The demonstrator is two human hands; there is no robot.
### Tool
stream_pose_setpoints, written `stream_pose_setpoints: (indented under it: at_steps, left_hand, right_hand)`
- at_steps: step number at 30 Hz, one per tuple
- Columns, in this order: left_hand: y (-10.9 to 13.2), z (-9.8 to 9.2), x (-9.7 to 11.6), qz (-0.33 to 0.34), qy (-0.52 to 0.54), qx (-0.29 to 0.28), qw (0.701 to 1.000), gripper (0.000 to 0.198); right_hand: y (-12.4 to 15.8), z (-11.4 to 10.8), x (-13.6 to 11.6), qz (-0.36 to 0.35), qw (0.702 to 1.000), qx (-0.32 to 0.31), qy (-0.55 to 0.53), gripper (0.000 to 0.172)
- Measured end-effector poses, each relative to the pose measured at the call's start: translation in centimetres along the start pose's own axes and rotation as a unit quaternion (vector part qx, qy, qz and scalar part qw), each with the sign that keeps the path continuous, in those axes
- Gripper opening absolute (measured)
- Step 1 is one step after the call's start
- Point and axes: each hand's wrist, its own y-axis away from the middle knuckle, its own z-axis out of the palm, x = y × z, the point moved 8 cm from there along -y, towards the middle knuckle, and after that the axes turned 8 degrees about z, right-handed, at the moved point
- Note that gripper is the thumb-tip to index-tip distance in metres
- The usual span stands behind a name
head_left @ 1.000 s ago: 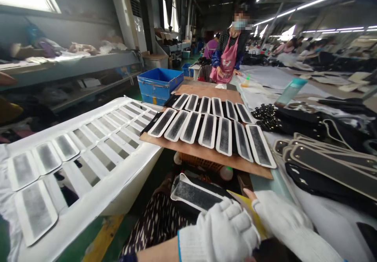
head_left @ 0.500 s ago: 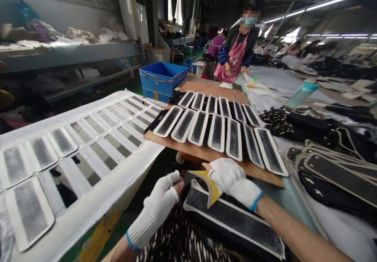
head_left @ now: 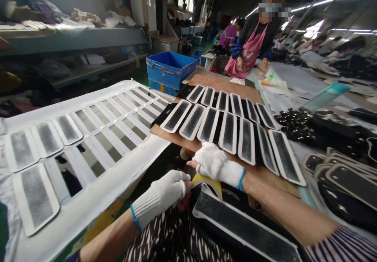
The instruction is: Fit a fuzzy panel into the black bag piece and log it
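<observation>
Both my hands wear white knit gloves. My right hand (head_left: 214, 164) is closed round a yellow curved strip (head_left: 209, 183), peeling it off the near end of a long black strap piece with a white border (head_left: 244, 226) that lies across my lap. My left hand (head_left: 167, 191) is pinched shut at the same end of the strip, fingertips touching it beside the right hand. Just beyond my hands lies a brown board (head_left: 235, 93) carrying two rows of several similar white-bordered black pieces (head_left: 228, 130).
A white sheet (head_left: 97, 191) with rectangular cut-outs and several grey patches spreads on the left. A blue crate (head_left: 169, 71) stands behind it. Black strap parts (head_left: 338, 175) and studs (head_left: 291, 122) lie at the right. A person in a pink apron (head_left: 250, 54) works at the far end.
The view has tilted down. My right hand moved left and down with the yellow strip, and my left hand came across to meet it at the strip's end.
</observation>
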Motion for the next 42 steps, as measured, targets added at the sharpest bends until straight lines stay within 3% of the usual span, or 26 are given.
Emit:
stream_pose_setpoints:
  at_steps: [5,10,18,22,27,32,39,42]
  left_hand:
    - [0.9,0.1,1.6,0.004,-0.074,-0.047,0.996,0.027]
    - [1.4,0.8,2.4,0.007,-0.079,-0.098,0.992,0.027]
    - [1.0,1.1,2.4,-0.002,-0.021,-0.11,0.994,0.029]
    - [0.9,1.3,2.4,-0.013,-0.049,-0.122,0.991,0.026]
    - [0.1,1.3,1.6,-0.035,-0.078,-0.119,0.989,0.019]
    - [-0.4,1.1,0.8,-0.063,-0.117,-0.113,0.985,0.016]
    - [0.6,1.1,1.5,-0.081,-0.173,-0.075,0.979,0.017]
    - [0.3,0.8,1.6,-0.065,-0.202,-0.074,0.974,0.016]
  right_hand:
    - [-0.7,-0.9,-1.4,-0.031,0.999,-0.005,0.022,0.062]
    - [-0.5,-1.8,-2.0,-0.045,0.998,0.008,0.052,0.063]
    - [-0.4,-1.2,-1.9,-0.046,0.997,0.011,0.054,0.064]
    - [-0.3,-1.6,-1.9,-0.039,0.998,0.002,0.051,0.063]
    - [-0.1,-1.6,-1.9,-0.021,0.999,-0.006,0.035,0.052]
    - [1.1,-1.3,-0.9,0.046,0.998,0.044,0.007,0.055]
    - [1.6,-1.6,-1.0,0.028,0.996,0.073,-0.032,0.054]
    - [1.5,-1.6,-0.7,0.069,0.994,0.077,-0.027,0.054]
